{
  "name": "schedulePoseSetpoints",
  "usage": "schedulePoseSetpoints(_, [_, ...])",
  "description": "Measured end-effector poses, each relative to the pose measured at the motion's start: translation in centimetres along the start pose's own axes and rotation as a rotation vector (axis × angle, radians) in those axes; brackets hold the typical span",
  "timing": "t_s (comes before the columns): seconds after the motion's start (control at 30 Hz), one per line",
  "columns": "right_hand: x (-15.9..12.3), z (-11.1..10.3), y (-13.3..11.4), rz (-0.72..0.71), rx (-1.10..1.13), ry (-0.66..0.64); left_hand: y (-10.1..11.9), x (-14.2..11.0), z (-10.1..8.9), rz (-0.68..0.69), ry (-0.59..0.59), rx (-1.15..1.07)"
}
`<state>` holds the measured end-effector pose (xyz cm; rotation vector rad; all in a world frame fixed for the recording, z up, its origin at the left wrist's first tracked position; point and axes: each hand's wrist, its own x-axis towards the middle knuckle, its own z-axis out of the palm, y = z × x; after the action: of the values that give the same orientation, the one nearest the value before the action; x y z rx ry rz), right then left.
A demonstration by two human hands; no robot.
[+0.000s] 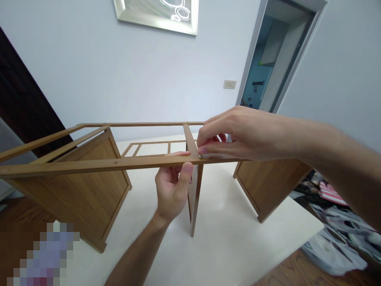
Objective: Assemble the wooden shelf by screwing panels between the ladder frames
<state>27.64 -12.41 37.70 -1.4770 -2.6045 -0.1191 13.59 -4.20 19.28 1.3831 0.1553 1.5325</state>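
The screw [201, 156] sits at the tip of the right hand's [247, 133] thumb, on top of the front rail [74, 166], where the crossbar [190, 139] meets it. The right hand arches over from the side, thumb and fingers drawn together; whether they pinch the screw or only touch it, I cannot tell. Coming down from above seems to let the fingertips reach so small a part while the palm keeps off the wood.

Just left of the screw, the left hand [172, 190] clasps the front rail from below, its thumb against the near face and fingers showing beyond the far edge. Gripping so near the joint probably steadies the wood against pressure from above.

Directly under the joint stands the middle panel [195, 198], edge toward the wearer, beside the left hand; it likely helps bear the rail there. Farther out, the left panel [86, 186] and right panel [268, 186] stand on either side of the grip, seemingly propping the ends of the frame. Beyond the grip, the back rail [149, 124] runs along the far side. The white table [238, 246] below gives all this a flat base. Past its right edge lie plastic bags [336, 250], out of the hands' way.
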Motion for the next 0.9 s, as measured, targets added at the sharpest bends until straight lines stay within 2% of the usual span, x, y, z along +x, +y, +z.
schedulePoseSetpoints(0.17, [-0.1, -0.3, -0.2, 0.129, -0.063, 0.003, -0.1, 0.0, 0.0, 0.010, 0.004, 0.000])
schedulePoseSetpoints(0.4, [-0.2, -0.6, -0.4, 0.211, -0.123, -0.003, 0.0, 0.0, 0.2, 0.027, 0.017, -0.006])
schedulePoseSetpoints(0.7, [0.1, -1.3, -2.0, 0.322, -0.162, -0.019, 0.1, -0.1, 0.5, 0.020, 0.041, -0.007])
schedulePoseSetpoints(0.9, [0.4, -1.0, -2.5, 0.364, -0.235, 0.016, -0.1, -0.1, 0.6, 0.043, 0.077, -0.032])
